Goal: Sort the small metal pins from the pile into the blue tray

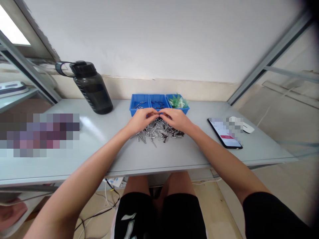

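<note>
A loose pile of small metal fasteners (pixel 152 132) lies on the grey table, with silver pin-like pieces mixed among darker ones resembling screws. Over its back edge, my left hand (pixel 143 119) and my right hand (pixel 176 119) meet with fingertips pinched close together. Whatever they hold, if anything, is too small to make out. Just behind them stands a blue bin (pixel 132 106) in three compartments. Silver pins lie in the left compartment and dark pieces in the middle one. Green and whitish plastic pieces (pixel 177 101) fill the right compartment.
A dark water bottle (pixel 93 89) stands at the back left. On the right lie a phone (pixel 225 132) and a white mouse (pixel 248 128). A blurred-out patch (pixel 45 136) covers something on the left. Metal frame posts rise on both sides; cables (pixel 109 199) hang below the table.
</note>
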`<state>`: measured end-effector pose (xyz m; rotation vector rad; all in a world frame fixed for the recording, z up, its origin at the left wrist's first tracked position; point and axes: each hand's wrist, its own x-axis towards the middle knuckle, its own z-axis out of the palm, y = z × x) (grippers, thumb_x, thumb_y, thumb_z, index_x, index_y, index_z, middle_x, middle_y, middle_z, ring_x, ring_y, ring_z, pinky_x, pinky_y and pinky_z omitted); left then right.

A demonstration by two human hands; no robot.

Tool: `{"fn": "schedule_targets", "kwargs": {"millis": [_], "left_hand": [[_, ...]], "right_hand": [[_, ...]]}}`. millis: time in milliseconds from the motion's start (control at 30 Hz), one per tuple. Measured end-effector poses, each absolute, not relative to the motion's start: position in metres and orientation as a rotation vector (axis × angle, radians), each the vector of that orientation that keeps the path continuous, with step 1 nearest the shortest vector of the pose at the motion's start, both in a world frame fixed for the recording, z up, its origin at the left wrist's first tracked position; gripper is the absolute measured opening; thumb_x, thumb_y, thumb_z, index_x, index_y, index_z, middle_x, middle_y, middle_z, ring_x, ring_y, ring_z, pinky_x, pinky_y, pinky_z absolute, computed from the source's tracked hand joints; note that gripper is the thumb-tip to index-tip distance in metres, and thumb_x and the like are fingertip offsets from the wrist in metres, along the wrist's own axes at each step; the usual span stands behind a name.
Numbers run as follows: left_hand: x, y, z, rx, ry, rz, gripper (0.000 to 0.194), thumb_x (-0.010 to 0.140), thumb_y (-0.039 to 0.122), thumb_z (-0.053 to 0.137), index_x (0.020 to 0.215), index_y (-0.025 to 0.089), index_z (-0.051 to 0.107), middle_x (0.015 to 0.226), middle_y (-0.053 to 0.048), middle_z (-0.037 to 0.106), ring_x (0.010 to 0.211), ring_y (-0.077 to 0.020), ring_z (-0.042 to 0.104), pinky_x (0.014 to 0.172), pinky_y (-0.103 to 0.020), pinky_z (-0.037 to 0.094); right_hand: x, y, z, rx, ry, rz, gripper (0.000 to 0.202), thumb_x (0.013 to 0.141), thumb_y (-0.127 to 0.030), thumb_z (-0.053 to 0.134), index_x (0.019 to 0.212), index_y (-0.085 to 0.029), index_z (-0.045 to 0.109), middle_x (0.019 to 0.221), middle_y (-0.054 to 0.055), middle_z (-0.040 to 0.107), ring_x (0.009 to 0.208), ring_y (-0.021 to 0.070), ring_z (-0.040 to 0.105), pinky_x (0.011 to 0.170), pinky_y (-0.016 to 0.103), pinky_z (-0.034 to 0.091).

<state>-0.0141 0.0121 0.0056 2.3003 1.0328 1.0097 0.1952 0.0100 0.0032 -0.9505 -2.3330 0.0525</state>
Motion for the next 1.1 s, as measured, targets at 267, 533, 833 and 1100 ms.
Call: {"fn": "schedule_targets", "kwargs": {"millis": [267, 533, 833, 1100], "left_hand": [[-0.0165, 0.0095, 0.0118, 2.343, 1.122, 1.007, 0.016, 0.09, 0.028, 0.058, 0.09, 0.018, 0.07, 0.086, -0.002, 0.072, 0.074, -0.0142, 0.062, 0.07, -0.027, 0.047], [-0.0171, 0.0122, 0.0084, 2.348, 1.119, 1.047, 0.016, 0.09, 0.027, 0.056, 0.089, 0.017, 0.069, 0.088, -0.003, 0.072, 0.075, -0.0141, 0.062, 0.07, -0.026, 0.048], [-0.0164, 0.0119, 0.0093, 2.353, 1.13, 1.054, 0.015, 0.089, 0.026, 0.057, 0.087, 0.017, 0.069, 0.083, -0.002, 0.071, 0.07, -0.013, 0.061, 0.068, -0.025, 0.046], [-0.0178, 0.0104, 0.0092, 2.48, 1.17, 0.937, 0.016, 0.092, 0.025, 0.055, 0.091, 0.018, 0.069, 0.087, -0.002, 0.071, 0.074, -0.0142, 0.061, 0.069, -0.026, 0.045]], "right_hand": [[0.1975, 0.0123, 0.0041, -0.952, -2.311, 0.033, 0.026, 0.097, -0.031, 0.046, 0.108, -0.019, 0.066, 0.104, 0.006, 0.073, 0.088, 0.0176, 0.067, 0.079, 0.03, 0.047], [0.1975, 0.013, 0.0035, -0.997, -2.324, 0.054, 0.026, 0.097, -0.032, 0.046, 0.108, -0.019, 0.065, 0.103, 0.006, 0.073, 0.084, 0.017, 0.065, 0.076, 0.029, 0.045], [0.1978, 0.0144, 0.0032, -1.033, -2.346, 0.104, 0.024, 0.095, -0.034, 0.052, 0.109, -0.02, 0.065, 0.084, 0.002, 0.071, 0.076, 0.0162, 0.063, 0.071, 0.027, 0.044], [0.1978, 0.0158, 0.0012, -0.998, -2.368, 0.045, 0.023, 0.096, -0.031, 0.049, 0.108, -0.02, 0.066, 0.099, 0.004, 0.073, 0.081, 0.0163, 0.065, 0.074, 0.028, 0.044]]}}
